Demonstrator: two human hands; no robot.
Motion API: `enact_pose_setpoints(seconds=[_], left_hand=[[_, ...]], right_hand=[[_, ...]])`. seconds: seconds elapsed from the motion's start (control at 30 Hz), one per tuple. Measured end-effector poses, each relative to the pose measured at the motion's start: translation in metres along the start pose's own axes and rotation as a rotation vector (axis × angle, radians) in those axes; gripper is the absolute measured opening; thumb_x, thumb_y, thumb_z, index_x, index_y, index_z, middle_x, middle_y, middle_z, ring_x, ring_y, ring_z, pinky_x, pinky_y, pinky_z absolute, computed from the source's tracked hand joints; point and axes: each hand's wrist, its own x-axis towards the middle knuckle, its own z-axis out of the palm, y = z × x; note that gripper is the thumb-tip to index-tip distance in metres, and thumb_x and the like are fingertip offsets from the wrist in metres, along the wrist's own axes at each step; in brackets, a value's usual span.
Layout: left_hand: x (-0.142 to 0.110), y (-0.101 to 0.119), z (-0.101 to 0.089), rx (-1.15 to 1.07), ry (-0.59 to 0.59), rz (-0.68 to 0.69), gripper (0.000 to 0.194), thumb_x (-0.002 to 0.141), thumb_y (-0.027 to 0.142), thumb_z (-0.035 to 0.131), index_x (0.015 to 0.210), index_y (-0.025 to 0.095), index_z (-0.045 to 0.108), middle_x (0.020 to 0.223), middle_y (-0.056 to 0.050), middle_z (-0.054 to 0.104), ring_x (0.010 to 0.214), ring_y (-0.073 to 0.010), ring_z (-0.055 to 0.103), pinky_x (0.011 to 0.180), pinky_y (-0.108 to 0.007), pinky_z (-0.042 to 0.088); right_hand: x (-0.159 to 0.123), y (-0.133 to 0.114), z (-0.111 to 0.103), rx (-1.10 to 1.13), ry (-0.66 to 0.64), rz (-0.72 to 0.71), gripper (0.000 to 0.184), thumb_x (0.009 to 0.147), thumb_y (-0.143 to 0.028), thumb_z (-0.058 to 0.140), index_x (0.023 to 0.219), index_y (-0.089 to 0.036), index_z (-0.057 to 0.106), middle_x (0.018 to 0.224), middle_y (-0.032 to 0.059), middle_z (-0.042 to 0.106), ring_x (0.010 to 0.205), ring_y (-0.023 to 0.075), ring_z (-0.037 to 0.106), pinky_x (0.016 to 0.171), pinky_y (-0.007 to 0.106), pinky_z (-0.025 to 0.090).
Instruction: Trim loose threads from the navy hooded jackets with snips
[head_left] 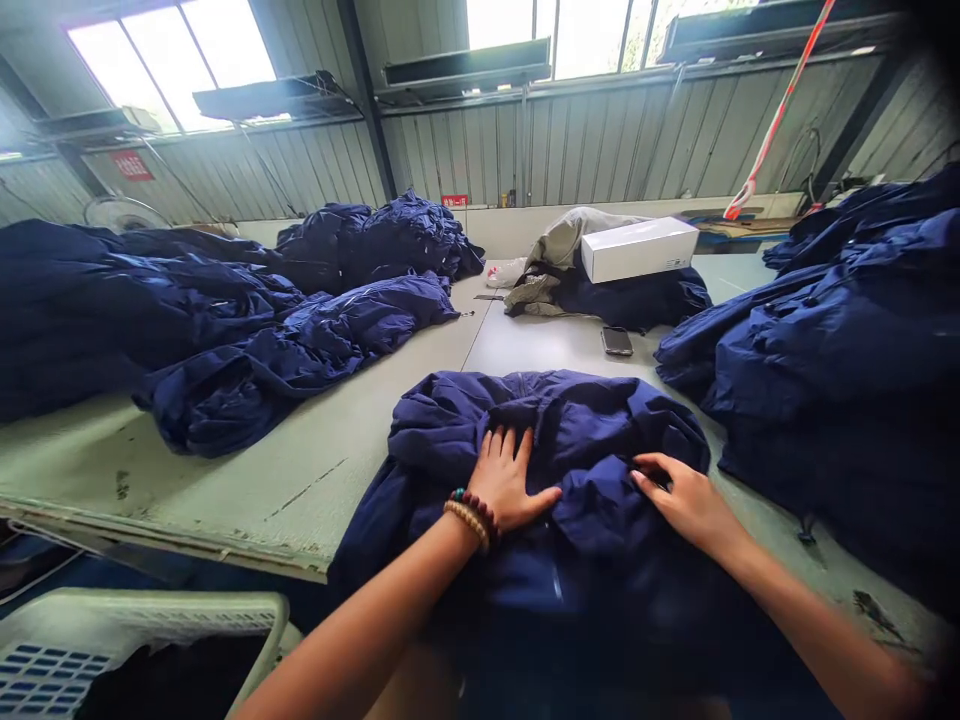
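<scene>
Pressing down: the left hand [510, 480] of a garment worker lies open on a crumpled navy zip jacket [600, 430], palm down, fingers spread.

Right hand: the right hand [682, 500] rests on the same jacket, well beside the left, its fingers [649, 472] curled over a fold; whether they grip the cloth cannot be told.

Wrist detail: dark-red and pale wooden bead bracelets [471, 515] circle the left wrist.

Jacket position: bunched at the near end of the long work table [300, 480], its lower part spilling over the table's near edge.

Left side of table: loose heaps of navy garments [150, 300] lie in folds, reaching toward the table's far end.

Right side of table: a taller stack of navy garments [840, 340] sits near the jacket, apart from the hands.

Middle of table: a smartphone [616, 341] lies flat just beyond the jacket.

Far end of table: a white cardboard box [639, 249] sits tilted on a dark bundle [637, 298] and a beige garment [570, 240].

Beyond table: a pedestal fan [124, 213] stands before a corrugated metal wall [600, 140].

Below table: a white plastic crate [142, 610] sits past the near left corner.
</scene>
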Motion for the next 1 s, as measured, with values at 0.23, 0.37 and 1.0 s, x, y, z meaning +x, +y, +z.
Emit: enact_pose_setpoints(seconds=[0.23, 0.37, 1.0], left_hand=[[-0.082, 0.048, -0.008, -0.322, -0.051, 0.107, 0.112, 0.086, 0.076, 0.073, 0.174, 0.020, 0.033, 0.180, -0.020, 0.027, 0.168, -0.0439, 0.021, 0.137, -0.063, 0.021], [-0.059, 0.042, -0.065, -0.484, 0.361, 0.156, 0.048, 0.106, 0.046, 0.058, 0.150, 0.026, 0.061, 0.155, -0.014, 0.063, 0.147, -0.0298, 0.057, 0.126, -0.049, 0.045], [0.102, -0.054, -0.060, -0.262, 0.000, -0.192, 0.036, 0.090, 0.042, 0.074, 0.119, 0.022, 0.082, 0.100, -0.008, 0.084, 0.091, -0.0251, 0.077, 0.084, -0.033, 0.054]], right_hand=[[-0.092, 0.015, -0.036, 0.046, 0.132, 0.091, 0.046, 0.085, -0.068, 0.070, 0.115, -0.034, 0.080, 0.108, 0.0086, 0.083, 0.089, 0.0336, 0.080, 0.074, 0.047, 0.066], [-0.064, -0.026, -0.058, 0.090, 0.361, -0.006, 0.050, 0.088, -0.064, 0.075, 0.128, -0.034, 0.074, 0.104, 0.0079, 0.079, 0.079, 0.0283, 0.076, 0.073, 0.043, 0.064], [0.148, -0.044, 0.023, -0.006, -0.048, 0.066, 0.043, 0.095, -0.041, 0.068, 0.128, -0.015, 0.077, 0.104, 0.0128, 0.082, 0.099, 0.0286, 0.077, 0.089, 0.037, 0.056]])
